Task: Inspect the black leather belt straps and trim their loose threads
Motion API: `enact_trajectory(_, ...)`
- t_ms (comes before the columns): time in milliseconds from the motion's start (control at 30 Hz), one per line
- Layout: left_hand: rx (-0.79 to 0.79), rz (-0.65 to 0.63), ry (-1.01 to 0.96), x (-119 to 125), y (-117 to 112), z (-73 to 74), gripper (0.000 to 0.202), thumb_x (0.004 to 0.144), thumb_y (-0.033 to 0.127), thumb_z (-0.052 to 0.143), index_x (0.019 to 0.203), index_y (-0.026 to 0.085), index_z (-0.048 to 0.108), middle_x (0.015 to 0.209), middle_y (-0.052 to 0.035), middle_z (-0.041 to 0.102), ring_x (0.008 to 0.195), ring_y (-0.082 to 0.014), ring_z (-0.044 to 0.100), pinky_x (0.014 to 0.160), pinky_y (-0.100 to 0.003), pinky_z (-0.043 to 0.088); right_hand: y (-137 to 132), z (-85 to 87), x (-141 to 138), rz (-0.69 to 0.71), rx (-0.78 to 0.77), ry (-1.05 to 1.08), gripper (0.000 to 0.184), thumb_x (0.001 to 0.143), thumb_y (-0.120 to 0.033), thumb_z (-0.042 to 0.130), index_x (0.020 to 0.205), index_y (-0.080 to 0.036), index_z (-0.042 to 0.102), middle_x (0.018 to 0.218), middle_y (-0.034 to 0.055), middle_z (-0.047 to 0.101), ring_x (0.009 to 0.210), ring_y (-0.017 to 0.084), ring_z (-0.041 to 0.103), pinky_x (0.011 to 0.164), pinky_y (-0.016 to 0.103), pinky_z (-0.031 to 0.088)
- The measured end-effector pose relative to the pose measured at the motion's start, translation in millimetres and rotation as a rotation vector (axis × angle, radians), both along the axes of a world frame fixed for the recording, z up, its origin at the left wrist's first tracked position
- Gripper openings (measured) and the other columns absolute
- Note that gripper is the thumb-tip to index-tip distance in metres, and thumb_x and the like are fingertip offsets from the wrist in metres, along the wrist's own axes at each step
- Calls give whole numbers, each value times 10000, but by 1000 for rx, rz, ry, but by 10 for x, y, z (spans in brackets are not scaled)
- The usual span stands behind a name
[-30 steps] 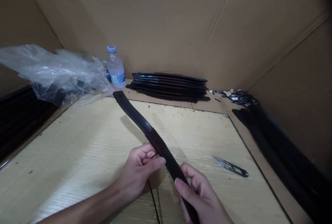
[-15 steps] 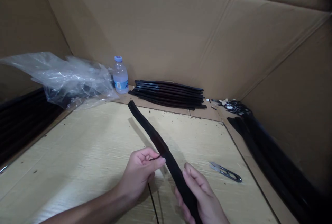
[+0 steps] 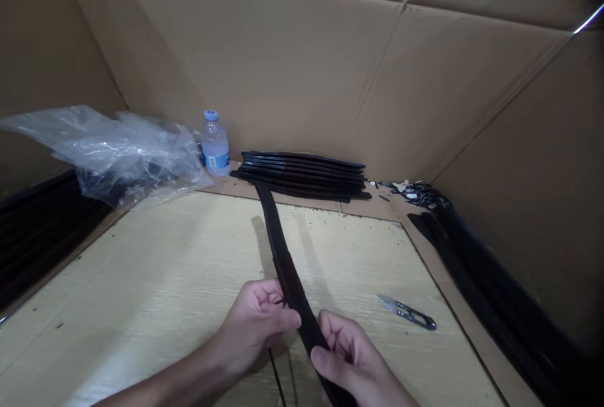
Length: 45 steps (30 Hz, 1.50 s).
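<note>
Hands: left hand (image 3: 257, 325) and right hand (image 3: 346, 356) both grasping black strip (image 3: 283, 262) above tabletop (image 3: 141, 268); snips (image 3: 406, 312) nearby.

- Lower centre: the left hand (image 3: 262, 322) pinches a long black strip (image 3: 282, 256) between thumb and fingers.
- Just right of it, the right hand (image 3: 352, 363) grips the same strip nearer its lower end.
- The strip runs from the bottom edge up toward the middle of the frame, over a pale wood-grain desk (image 3: 141, 281).
- Right of the hands, small metal snips (image 3: 406, 311) lie flat on the desk.
- Centre back: a stack of black strips (image 3: 302, 174) lies against a cardboard wall (image 3: 306, 67).
- Left of the stack, a small water bottle (image 3: 215, 144) stands upright.
- Upper left: a crumpled clear plastic bag (image 3: 117, 149).
- Right edge: more long black pieces (image 3: 495, 294) lie along the side wall.
</note>
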<state>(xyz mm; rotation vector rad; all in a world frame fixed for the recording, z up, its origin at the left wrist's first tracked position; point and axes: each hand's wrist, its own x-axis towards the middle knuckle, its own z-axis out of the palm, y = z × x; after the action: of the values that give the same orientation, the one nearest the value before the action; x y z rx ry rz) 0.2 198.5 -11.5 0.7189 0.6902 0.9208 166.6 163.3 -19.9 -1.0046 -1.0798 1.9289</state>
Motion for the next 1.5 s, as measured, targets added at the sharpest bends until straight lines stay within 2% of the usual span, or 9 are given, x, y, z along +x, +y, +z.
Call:
enact_trajectory(200,-103,39,61,6,11,-128,277,522,243,823,644,105,615,585,-32,599,544,-128,536,528,-231,369,-35,4,-28,0,-36,90,437,702,-442,707,699,-186,353,594,13,631,399,59,510,406,153,377)
enact_trajectory(433,-186,133,88,31,15,-130,289,524,196,821,582,132,545,532,-8,607,471,-94,509,450,-186,305,-7,-8,-68,-123,-219,48,434,779,-585,543,749,-200,345,626,3,619,338,41,440,309,123,281)
enact_trajectory(633,-139,199,222,41,19,-177,282,606,247,783,561,125,533,473,31,551,414,-49,433,429,-171,285,-21,14,-83,-198,-327,94,418,735,-511,653,887,-200,419,652,-29,562,394,21,400,337,109,231)
enact_trajectory(767,-97,156,267,45,22,-147,252,573,226,796,595,116,570,560,0,619,484,-80,518,478,-185,355,-51,-32,-91,-225,-361,110,536,692,-485,708,1068,-184,473,645,-41,518,415,22,396,351,119,259)
enact_trajectory(900,-79,121,256,48,-3,-108,256,504,165,817,636,116,603,588,-5,632,519,-111,555,493,-199,380,-41,-163,-79,-145,-221,85,461,686,-489,709,929,-134,541,551,-68,438,397,29,389,348,137,328)
enact_trajectory(1100,-33,45,112,62,-38,-105,216,592,169,780,760,92,668,721,-77,677,640,-177,620,586,-261,447,-5,-270,-60,-37,-93,89,410,702,-446,711,825,-159,445,601,-42,562,369,38,484,369,146,379)
enact_trajectory(1233,-50,55,47,78,-47,-124,218,589,163,781,753,83,663,729,-91,681,622,-175,619,572,-264,447,-19,-184,-88,-48,-124,113,469,673,-477,726,764,-185,371,562,-32,601,352,30,468,366,126,348)
enact_trajectory(1400,-99,136,98,84,-47,-159,216,547,155,801,634,98,611,613,-56,658,536,-151,600,516,-239,426,-42,-81,-138,-263,-347,120,510,675,-622,637,748,-200,362,535,-2,612,335,53,462,342,130,277)
enact_trajectory(1500,-119,172,107,83,-33,-177,239,542,170,804,594,111,579,610,-54,660,505,-152,597,498,-246,431,-46,-63,-149,-313,-376,120,477,678,-572,672,742,-193,387,579,14,629,359,54,468,351,132,269)
